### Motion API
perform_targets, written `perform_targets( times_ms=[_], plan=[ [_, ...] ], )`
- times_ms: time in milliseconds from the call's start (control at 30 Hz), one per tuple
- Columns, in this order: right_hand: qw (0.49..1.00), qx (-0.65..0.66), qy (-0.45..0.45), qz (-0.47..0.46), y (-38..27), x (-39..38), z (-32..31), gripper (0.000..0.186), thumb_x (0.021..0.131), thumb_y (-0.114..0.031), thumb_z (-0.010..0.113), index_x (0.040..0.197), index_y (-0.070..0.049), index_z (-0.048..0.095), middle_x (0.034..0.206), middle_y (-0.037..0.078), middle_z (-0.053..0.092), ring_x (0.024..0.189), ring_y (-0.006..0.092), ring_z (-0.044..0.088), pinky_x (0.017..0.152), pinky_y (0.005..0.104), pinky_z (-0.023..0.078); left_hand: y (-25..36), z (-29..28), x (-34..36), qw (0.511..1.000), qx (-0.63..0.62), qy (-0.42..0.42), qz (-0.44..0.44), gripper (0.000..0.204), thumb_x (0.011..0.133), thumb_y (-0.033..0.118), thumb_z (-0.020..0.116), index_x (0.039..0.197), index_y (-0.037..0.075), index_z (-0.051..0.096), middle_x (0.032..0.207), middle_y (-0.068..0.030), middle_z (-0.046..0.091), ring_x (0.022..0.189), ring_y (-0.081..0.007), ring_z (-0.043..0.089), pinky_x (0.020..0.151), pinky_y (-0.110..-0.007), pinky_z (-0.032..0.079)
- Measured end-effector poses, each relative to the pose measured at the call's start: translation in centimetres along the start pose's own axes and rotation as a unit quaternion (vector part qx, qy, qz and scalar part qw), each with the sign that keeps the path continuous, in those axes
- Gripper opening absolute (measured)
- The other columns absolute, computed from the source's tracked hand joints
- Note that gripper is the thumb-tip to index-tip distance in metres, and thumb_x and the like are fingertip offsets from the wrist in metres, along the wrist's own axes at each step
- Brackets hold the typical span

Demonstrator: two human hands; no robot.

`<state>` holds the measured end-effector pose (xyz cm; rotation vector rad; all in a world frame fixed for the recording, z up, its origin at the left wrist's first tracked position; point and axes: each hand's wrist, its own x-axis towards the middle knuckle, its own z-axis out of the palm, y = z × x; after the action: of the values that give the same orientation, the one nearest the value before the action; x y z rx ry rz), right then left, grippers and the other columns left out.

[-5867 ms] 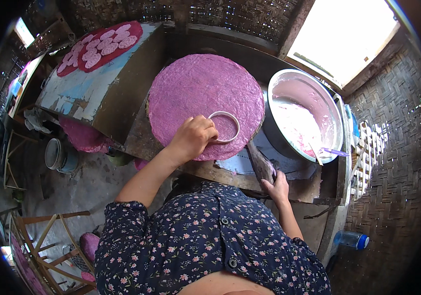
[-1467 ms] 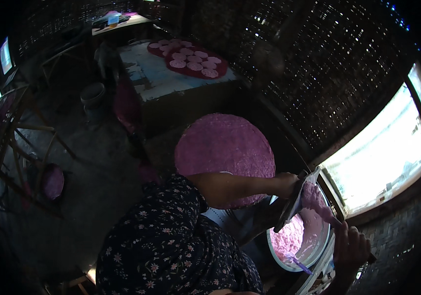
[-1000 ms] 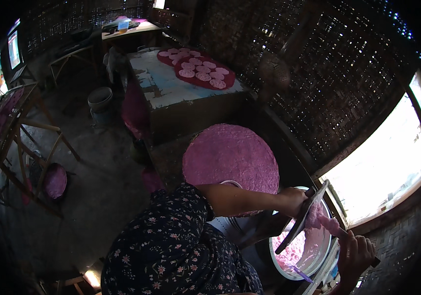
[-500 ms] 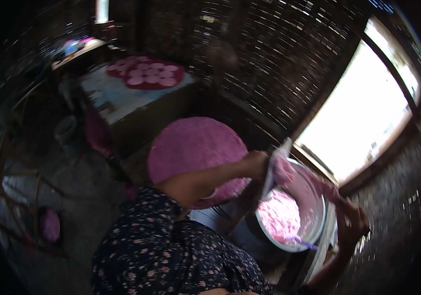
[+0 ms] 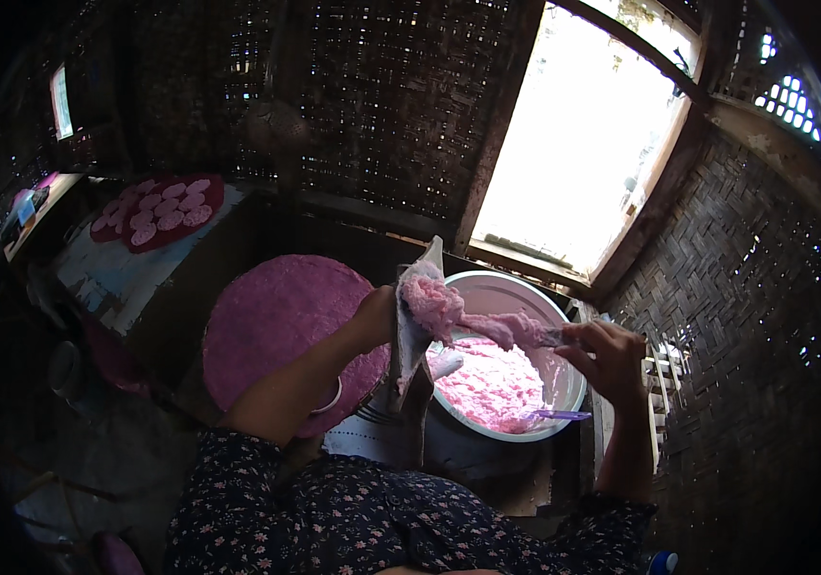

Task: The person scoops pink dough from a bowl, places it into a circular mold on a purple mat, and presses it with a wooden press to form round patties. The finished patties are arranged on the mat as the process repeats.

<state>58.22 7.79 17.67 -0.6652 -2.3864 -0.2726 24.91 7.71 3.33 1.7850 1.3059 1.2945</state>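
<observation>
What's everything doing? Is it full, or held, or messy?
Left hand: holding flat board
Right hand: holding tool
Flat board: tilted, loaded with pink paste
Tool: coated with paste
Basin: partly filled with paste
Purple handle: over basin's rim
Pink round: lying flat, partly hidden
White ring: on pink round, partly hidden
Window: glaringly bright

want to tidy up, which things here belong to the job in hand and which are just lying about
In the job:
- board, in left hand
- tool, in right hand
- paste
- basin
- probably ring

Apparently lying about:
- bucket
- blue cap
</observation>
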Motion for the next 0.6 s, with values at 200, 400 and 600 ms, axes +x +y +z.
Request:
perform_targets(
  times_ms=[200,400,600],
  plan=[
    [0.986,-0.105,-0.123,-0.045,-0.2,3.4,-2.7,0.027,0.082,-0.037,0.064,0.075,-0.011,0.062,0.058,0.004,0.058,0.052,0.0215,0.06,0.047,0.0343,0.045,5.5,1.9,-1.0,0.967,0.248,0.032,0.049,0.041,0.069,0.029,0.074,0.103,0.007,0.064,0.106,-0.0131,0.062,0.091,-0.027,0.064,0.079,-0.036,0.051],
    [0.96,-0.209,-0.059,-0.176,-4.2,4.9,0.9,0.018,0.082,-0.029,0.06,0.075,-0.013,0.057,0.063,0.002,0.056,0.057,0.0139,0.058,0.047,0.0296,0.043,5.9,2.6,-0.7,0.965,0.262,0.013,0.0,0.045,0.066,0.029,0.076,0.104,0.008,0.064,0.105,-0.0134,0.063,0.093,-0.0285,0.063,0.08,-0.036,0.05],
    [0.948,-0.218,0.015,-0.231,-4.4,3.6,-0.8,0.015,0.077,-0.021,0.065,0.089,-0.014,0.062,0.071,-0.002,0.054,0.064,0.0109,0.056,0.051,0.0279,0.042,2.4,0.4,-0.7,0.996,0.077,-0.026,0.019,0.035,0.068,0.024,0.072,0.097,0.006,0.066,0.097,-0.0152,0.065,0.09,-0.0296,0.064,0.078,-0.037,0.049]
  ],
)
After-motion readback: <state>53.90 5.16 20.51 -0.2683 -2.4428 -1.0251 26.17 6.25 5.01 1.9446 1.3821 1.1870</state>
